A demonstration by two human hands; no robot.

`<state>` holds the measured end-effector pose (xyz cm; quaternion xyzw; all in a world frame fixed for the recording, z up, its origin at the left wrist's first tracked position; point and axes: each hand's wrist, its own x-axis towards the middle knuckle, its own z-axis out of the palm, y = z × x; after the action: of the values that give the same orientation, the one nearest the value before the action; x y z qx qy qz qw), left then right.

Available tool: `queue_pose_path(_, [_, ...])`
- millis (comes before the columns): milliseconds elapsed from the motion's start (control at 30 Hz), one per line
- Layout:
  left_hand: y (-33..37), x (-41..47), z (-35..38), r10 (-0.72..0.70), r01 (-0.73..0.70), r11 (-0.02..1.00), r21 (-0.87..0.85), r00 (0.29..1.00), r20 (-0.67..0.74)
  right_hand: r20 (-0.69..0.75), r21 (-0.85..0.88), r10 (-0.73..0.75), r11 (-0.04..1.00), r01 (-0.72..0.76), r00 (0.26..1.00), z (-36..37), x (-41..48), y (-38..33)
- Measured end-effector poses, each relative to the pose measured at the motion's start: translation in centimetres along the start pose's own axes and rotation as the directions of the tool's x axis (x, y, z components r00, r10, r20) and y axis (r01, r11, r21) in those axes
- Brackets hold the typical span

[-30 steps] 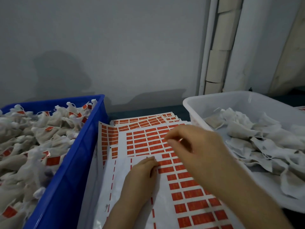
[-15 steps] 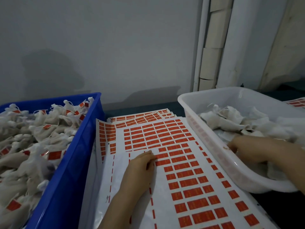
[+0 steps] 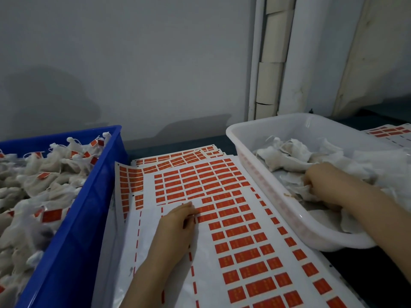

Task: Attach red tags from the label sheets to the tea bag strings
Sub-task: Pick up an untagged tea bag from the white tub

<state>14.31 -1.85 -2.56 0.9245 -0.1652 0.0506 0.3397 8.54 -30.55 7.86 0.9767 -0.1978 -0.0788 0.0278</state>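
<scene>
Grey wall [image 3: 133, 63] behind. Left hand [image 3: 178, 227] lies flat on the label sheet [image 3: 209, 274], holding nothing; right of it, right hand [image 3: 322, 183] curls round tea bags [image 3: 280, 158] in the white tub [image 3: 244, 138].

Glossy plastic bins [image 3: 73, 236], papery sheets [image 3: 222, 274]

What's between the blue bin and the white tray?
Head view: label sheets of red tags lie there, the left hand resting on them.
</scene>
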Motion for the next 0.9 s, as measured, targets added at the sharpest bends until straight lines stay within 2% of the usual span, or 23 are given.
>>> queue_pose_path(133, [0.2,-0.1,-0.2,-0.001,0.001,1.0,-0.013,1.0,-0.008,0.006,0.006,0.025,1.0,-0.025,1.0,-1.7,-0.5,-1.1])
queue_pose_path(267, [0.3,-0.1,-0.3,-0.011,0.011,0.999,-0.032,1.0,-0.008,-0.148,0.098,0.082,0.993,-0.067,0.986,-2.5,-1.1,-1.0])
queue_pose_path(367, [0.4,0.0,-0.4,-0.017,0.017,0.999,-0.041,1.0,-0.002,-0.156,0.19,0.139,0.976,-0.108,0.978,-3.2,-1.2,-0.8])
queue_pose_path(533, [0.2,0.0,-0.4,-0.004,0.004,0.998,-0.058,1.0,-0.001,-0.411,0.256,0.085,0.966,0.025,0.908,-4.2,-1.5,-0.5])
queue_pose_path(600, [0.1,0.1,-0.4,0.003,-0.003,0.997,-0.078,1.0,-0.003,-0.524,0.306,0.053,0.943,0.13,0.85,-5.3,-2.1,-0.9])
queue_pose_path(700, [0.1,0.2,-0.4,-0.002,0.001,0.993,-0.118,1.0,-0.009,-0.702,0.402,0.033,0.843,0.358,0.712,-7.2,-3.8,-2.8])
queue_pose_path(733, [0.1,0.2,-0.5,-0.004,0.002,0.992,-0.127,1.0,-0.012,-0.72,0.432,0.03,0.802,0.413,0.694,-7.6,-4.4,-3.6])
queue_pose_path(800, [0.2,0.2,-0.6,-0.009,0.006,0.99,-0.142,1.0,-0.016,-0.693,0.509,0.012,0.716,0.477,0.721,-8.0,-5.2,-5.1])
queue_pose_path(900, [0.2,0.2,-0.7,-0.032,0.028,0.983,-0.181,0.999,-0.019,-0.58,0.649,-0.034,0.585,0.486,0.814,-7.0,-5.6,-7.1])
